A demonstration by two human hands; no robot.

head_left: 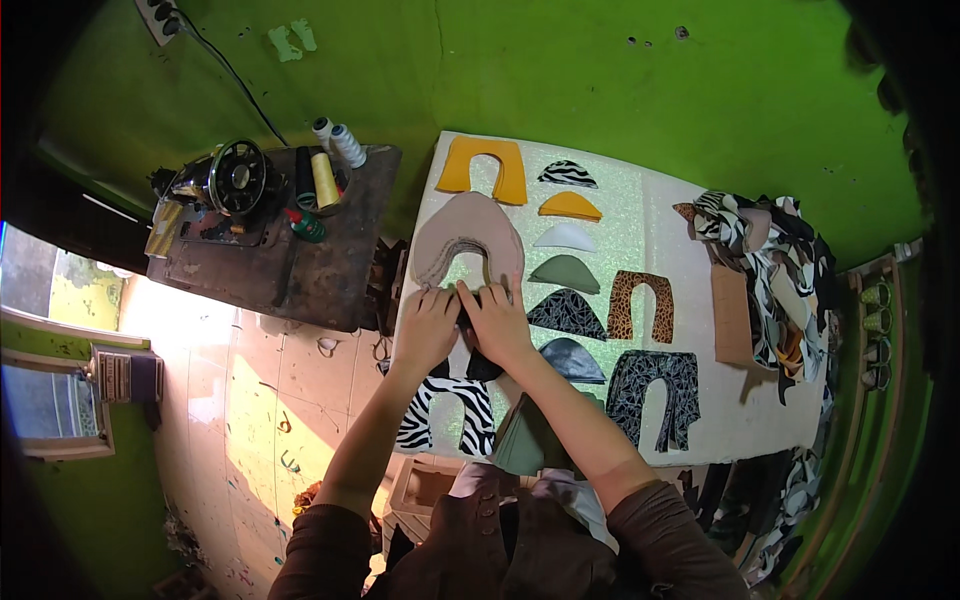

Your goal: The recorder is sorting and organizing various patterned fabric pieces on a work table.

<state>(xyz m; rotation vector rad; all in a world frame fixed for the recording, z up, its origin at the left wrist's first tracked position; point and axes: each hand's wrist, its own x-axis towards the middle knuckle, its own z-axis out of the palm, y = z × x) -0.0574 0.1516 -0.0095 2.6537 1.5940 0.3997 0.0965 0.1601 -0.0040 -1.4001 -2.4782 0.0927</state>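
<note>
A stack of beige U-shaped cut pieces [468,218] lies on the table with its curved end away from me. My left hand [428,325] has its fingers bent over the stack's near left end. On the near right end, my right hand [497,322] curls its fingers over the layers. Black pieces [484,366] show partly beneath my hands and wrists. Nearer me is a zebra-striped U-shaped piece [478,405]; an olive-green piece [522,440] is partly covered by my right forearm. Beyond the beige stack lies a mustard-yellow U-shaped piece [508,170].
Half-moon pieces, including an olive one [565,272], form a column right of my hands. Leopard-print [641,300] and black patterned U-pieces [655,395] lie farther right. A cardboard box [732,315] overflows with scraps. Left stands a sewing machine [225,185] with thread cones [347,146].
</note>
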